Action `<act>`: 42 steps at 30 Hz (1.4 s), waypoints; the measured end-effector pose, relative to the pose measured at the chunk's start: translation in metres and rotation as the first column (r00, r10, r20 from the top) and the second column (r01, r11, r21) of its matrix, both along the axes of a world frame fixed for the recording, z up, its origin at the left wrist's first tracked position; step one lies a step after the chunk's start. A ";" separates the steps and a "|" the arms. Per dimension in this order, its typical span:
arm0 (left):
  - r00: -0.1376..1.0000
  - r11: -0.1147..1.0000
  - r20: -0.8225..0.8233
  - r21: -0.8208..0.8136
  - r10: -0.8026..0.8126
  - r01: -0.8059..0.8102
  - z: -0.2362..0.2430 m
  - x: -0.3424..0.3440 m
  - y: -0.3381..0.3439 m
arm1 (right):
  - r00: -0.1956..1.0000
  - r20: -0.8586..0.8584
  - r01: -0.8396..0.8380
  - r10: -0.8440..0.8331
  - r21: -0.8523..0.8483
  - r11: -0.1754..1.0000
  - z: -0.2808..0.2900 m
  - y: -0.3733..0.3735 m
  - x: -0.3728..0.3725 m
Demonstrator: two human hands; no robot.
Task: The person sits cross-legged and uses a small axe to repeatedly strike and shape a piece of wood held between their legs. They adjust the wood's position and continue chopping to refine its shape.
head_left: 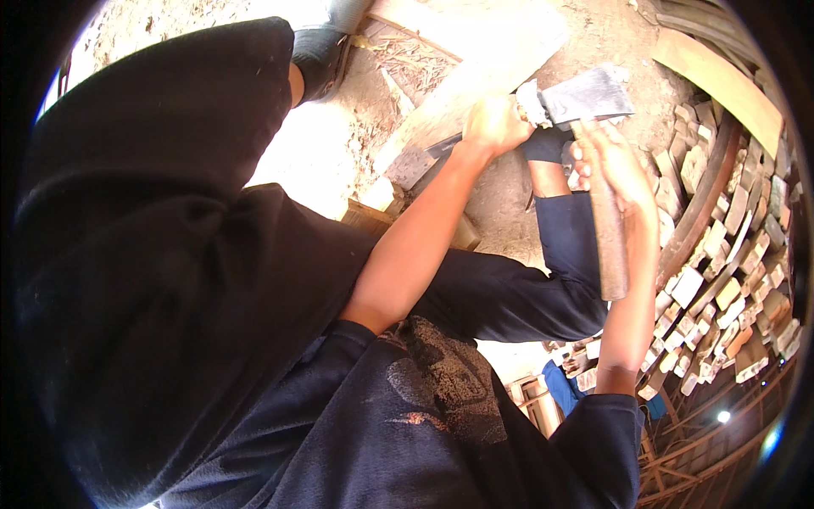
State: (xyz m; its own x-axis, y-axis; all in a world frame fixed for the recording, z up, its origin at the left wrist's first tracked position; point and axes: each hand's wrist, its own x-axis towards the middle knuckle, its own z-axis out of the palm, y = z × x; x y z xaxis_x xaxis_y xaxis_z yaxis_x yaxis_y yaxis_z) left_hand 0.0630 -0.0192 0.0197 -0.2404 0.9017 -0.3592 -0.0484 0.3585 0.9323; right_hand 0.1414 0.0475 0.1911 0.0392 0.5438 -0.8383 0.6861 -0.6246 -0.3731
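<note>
My left hand is closed around the narrow part of a wide-bladed metal tool. Its flat grey blade widens to the right, and a ragged white wrapping covers the blade's base beside my fist. A dark strip shows behind my left wrist, roughly in line with the tool. A thick wooden stick lies along my right forearm, with my right hand closed on its upper part. The stick's upper end meets the blade's lower edge; whether they are joined I cannot tell.
A pale plank lies on the dirt ground behind my left hand. Many stacked wood pieces fill the right side, with a curved brown beam across them. A curved yellowish board is at the upper right. Small wood blocks lie left of my forearm.
</note>
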 end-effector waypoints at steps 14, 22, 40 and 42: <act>0.999 0.999 0.034 0.028 0.028 -0.029 -0.020 0.005 0.006 | 0.967 -0.164 0.214 -0.196 0.101 0.972 -0.007 0.015 -0.002; 0.996 0.995 0.026 0.037 0.087 -0.088 -0.007 0.003 -0.003 | 0.989 -0.081 0.121 -0.123 -0.028 0.992 -0.005 0.016 0.004; 0.993 0.994 -0.035 -0.001 0.113 -0.113 -0.003 0.004 -0.006 | 0.999 0.001 0.037 -0.037 -0.109 0.993 0.003 0.007 0.000; 0.999 1.000 0.028 -0.025 -0.016 0.017 -0.009 -0.002 0.000 | 0.993 -0.064 0.099 -0.100 -0.026 0.995 -0.003 0.010 0.002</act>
